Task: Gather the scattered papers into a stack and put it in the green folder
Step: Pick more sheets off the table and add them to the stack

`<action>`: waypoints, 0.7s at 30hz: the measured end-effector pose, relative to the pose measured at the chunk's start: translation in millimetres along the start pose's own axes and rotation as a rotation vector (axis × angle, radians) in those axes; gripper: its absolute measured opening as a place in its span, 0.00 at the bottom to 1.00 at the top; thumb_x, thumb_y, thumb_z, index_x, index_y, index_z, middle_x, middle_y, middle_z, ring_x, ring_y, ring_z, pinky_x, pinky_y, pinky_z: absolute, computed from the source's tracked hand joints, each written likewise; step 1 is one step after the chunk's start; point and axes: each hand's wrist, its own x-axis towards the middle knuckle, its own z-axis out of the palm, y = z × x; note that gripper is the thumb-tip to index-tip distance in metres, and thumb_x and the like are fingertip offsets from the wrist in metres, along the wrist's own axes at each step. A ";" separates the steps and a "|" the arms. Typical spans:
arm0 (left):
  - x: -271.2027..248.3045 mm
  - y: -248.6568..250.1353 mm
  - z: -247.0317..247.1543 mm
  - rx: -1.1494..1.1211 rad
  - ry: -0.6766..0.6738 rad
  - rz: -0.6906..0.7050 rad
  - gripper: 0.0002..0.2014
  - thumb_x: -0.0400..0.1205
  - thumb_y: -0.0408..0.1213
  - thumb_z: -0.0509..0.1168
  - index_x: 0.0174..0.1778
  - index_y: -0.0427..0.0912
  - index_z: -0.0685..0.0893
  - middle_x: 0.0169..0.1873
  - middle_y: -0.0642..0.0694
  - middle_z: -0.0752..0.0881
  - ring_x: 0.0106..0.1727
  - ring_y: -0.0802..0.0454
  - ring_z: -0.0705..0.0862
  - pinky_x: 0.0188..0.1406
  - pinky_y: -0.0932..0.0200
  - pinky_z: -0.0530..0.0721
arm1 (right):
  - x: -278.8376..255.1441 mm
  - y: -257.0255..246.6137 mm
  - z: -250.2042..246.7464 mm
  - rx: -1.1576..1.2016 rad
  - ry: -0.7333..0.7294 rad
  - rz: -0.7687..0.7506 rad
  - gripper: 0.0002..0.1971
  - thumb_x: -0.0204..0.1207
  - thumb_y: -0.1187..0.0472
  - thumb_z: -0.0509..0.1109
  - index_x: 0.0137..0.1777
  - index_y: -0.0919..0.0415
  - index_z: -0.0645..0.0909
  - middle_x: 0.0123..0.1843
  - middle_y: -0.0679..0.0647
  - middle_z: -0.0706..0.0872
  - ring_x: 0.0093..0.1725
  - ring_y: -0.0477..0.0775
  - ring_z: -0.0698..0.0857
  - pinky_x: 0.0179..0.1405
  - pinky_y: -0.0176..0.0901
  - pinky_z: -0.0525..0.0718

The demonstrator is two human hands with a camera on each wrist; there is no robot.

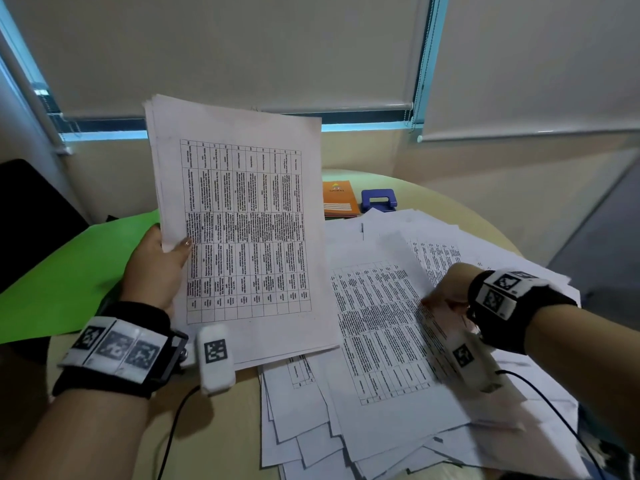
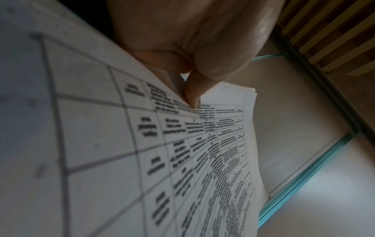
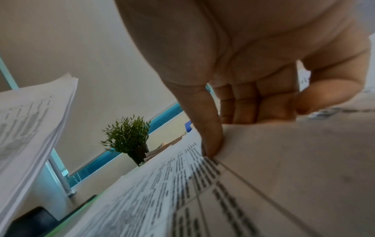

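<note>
Gathering: we are partway through collecting; nothing is in the folder yet.
Table: the round pale wooden table (image 1: 225,427) bears everything, and we place the rest by it.
Green folder: the flat bright green card folder (image 1: 79,268) lies at the table's left side, under our left forearm, shut as far as we can tell.
Loose sheets: the scattered white printed table sheets (image 1: 388,341) spread over the table's right half, overlapping at odd angles, some hanging over the near edge.
Held stack: the gathered stack of white printed sheets (image 1: 242,230) stands tilted above the table's middle, its far corners fanned.
Left hand: our left hand (image 1: 156,268) pinches that stack at its left edge, thumb on the front, fingers behind.
Right hand: our right hand (image 1: 446,299) is on the loose sheets at the table's right, fingers bent down and one fingertip (image 3: 213,149) pressing the top sheet; whether it has caught the sheet we cannot tell, the view being blurred.
Risk: we judge the one-edge pinch weak, so the fanned stack may slip apart.
Risk: dragging one sheet could pull its neighbours off the near edge.
</note>
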 end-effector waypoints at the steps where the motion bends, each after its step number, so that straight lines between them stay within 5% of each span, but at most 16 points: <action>1: -0.4 0.4 0.4 -0.002 -0.002 -0.002 0.12 0.83 0.34 0.64 0.62 0.44 0.81 0.54 0.44 0.87 0.57 0.42 0.85 0.63 0.40 0.81 | 3.0 -0.2 -0.3 -0.032 -0.024 -0.011 0.17 0.71 0.48 0.76 0.41 0.66 0.87 0.28 0.53 0.86 0.32 0.54 0.82 0.32 0.37 0.77; 3: -0.4 0.6 1.4 0.002 -0.004 -0.005 0.12 0.83 0.34 0.63 0.63 0.44 0.81 0.54 0.44 0.87 0.57 0.42 0.85 0.63 0.40 0.81 | 6.2 1.6 -1.6 -0.065 -0.040 -0.019 0.19 0.72 0.47 0.74 0.49 0.65 0.88 0.35 0.53 0.87 0.35 0.52 0.84 0.33 0.35 0.78; 6: -0.1 1.5 2.7 -0.008 -0.009 -0.009 0.12 0.83 0.34 0.64 0.62 0.45 0.81 0.54 0.44 0.87 0.56 0.42 0.85 0.63 0.39 0.81 | 10.0 9.1 -9.8 -0.071 0.041 0.011 0.19 0.76 0.47 0.70 0.34 0.62 0.82 0.21 0.47 0.81 0.32 0.52 0.80 0.34 0.38 0.78; 8: 1.2 1.3 2.3 -0.016 -0.008 -0.013 0.11 0.83 0.34 0.64 0.61 0.45 0.81 0.54 0.44 0.87 0.56 0.42 0.85 0.63 0.38 0.80 | 9.2 17.3 -20.3 -0.133 0.115 0.065 0.25 0.77 0.43 0.66 0.26 0.61 0.74 0.25 0.52 0.78 0.37 0.56 0.79 0.40 0.39 0.76; 14: 2.9 2.3 1.5 -0.012 -0.011 -0.009 0.12 0.84 0.34 0.62 0.64 0.42 0.80 0.56 0.43 0.86 0.57 0.42 0.85 0.63 0.41 0.80 | 13.6 55.9 -37.8 -0.193 0.216 0.171 0.27 0.83 0.40 0.54 0.28 0.57 0.68 0.30 0.50 0.71 0.46 0.51 0.75 0.48 0.36 0.73; 18: 3.5 0.9 6.1 -0.027 -0.005 0.004 0.13 0.83 0.33 0.63 0.64 0.42 0.81 0.55 0.44 0.86 0.57 0.44 0.84 0.62 0.47 0.80 | 27.5 61.1 -32.3 0.014 0.154 0.216 0.27 0.73 0.40 0.70 0.27 0.62 0.69 0.30 0.56 0.75 0.33 0.55 0.75 0.47 0.43 0.73; 21: 2.5 1.2 10.8 -0.031 -0.017 0.015 0.13 0.84 0.32 0.63 0.64 0.41 0.80 0.54 0.45 0.85 0.53 0.48 0.83 0.58 0.54 0.79 | 31.9 51.2 -28.9 0.059 0.085 0.203 0.27 0.65 0.42 0.77 0.43 0.68 0.78 0.44 0.59 0.81 0.45 0.58 0.78 0.47 0.43 0.73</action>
